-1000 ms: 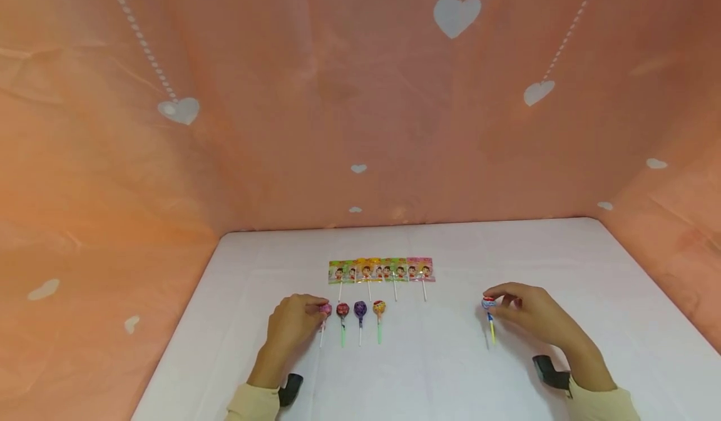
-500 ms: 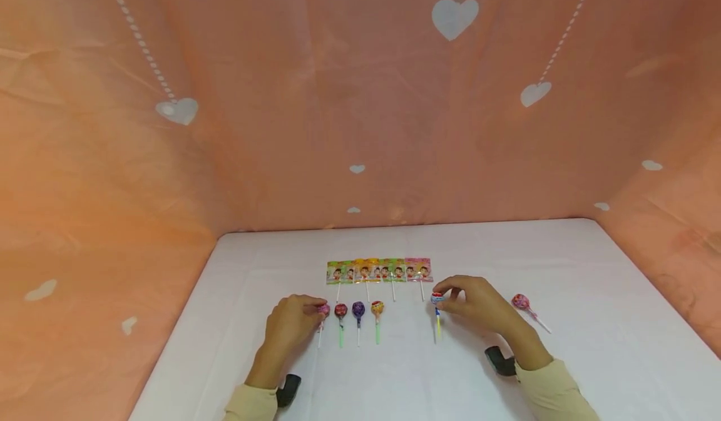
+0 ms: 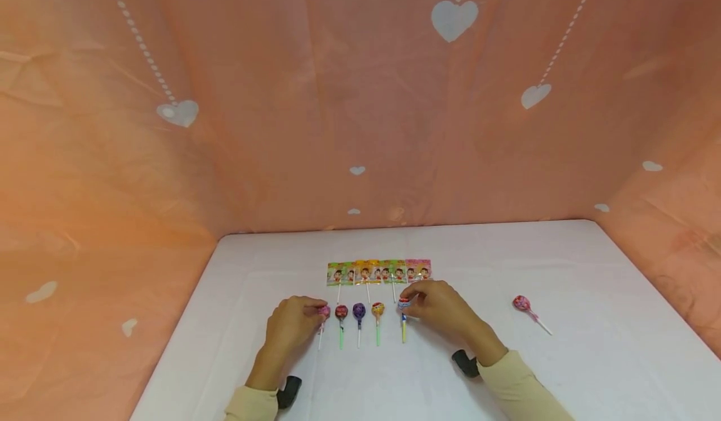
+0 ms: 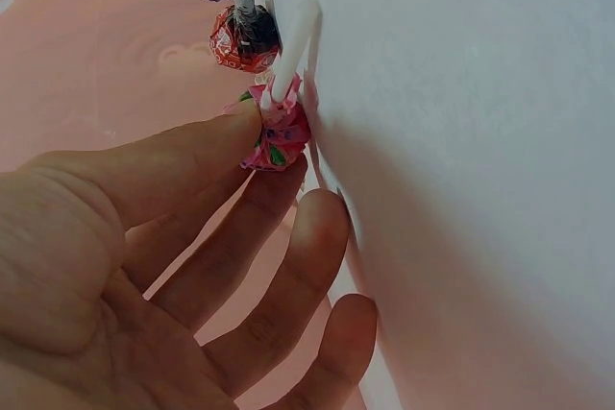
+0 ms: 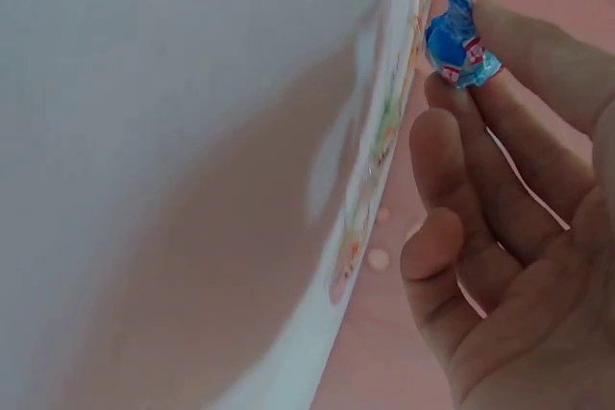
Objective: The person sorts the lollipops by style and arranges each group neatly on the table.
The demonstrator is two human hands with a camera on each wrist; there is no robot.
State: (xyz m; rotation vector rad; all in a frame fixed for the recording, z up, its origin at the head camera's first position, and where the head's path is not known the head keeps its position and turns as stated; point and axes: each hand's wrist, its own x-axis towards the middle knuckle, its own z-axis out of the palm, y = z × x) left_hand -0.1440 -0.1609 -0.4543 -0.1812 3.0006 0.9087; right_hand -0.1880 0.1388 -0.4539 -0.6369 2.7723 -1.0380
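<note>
My left hand [image 3: 291,329] pinches the wrapped head of a pink lollipop [image 4: 279,132] at the left end of a row. In that row lie a red lollipop [image 3: 341,312], a purple one [image 3: 359,310] and a yellow-orange one [image 3: 378,309], sticks toward me. At the row's right end my right hand [image 3: 442,310] holds a blue lollipop [image 5: 454,45] by its head, between thumb and fingers. Its yellow stick points toward me in the head view. Whether the blue lollipop touches the table, I cannot tell.
Behind the row lie several flat lollipops in green, orange and pink packets [image 3: 367,272]. Another pink-red lollipop [image 3: 521,303] lies alone on the right of the white table [image 3: 563,264]. Orange cloth [image 3: 338,127] with white hearts hangs behind and at both sides.
My right hand has carried the blue lollipop leftward to just beside the yellow-orange one. The lone pink-red lollipop at right has come into sight. My left hand stays on the pink lollipop.
</note>
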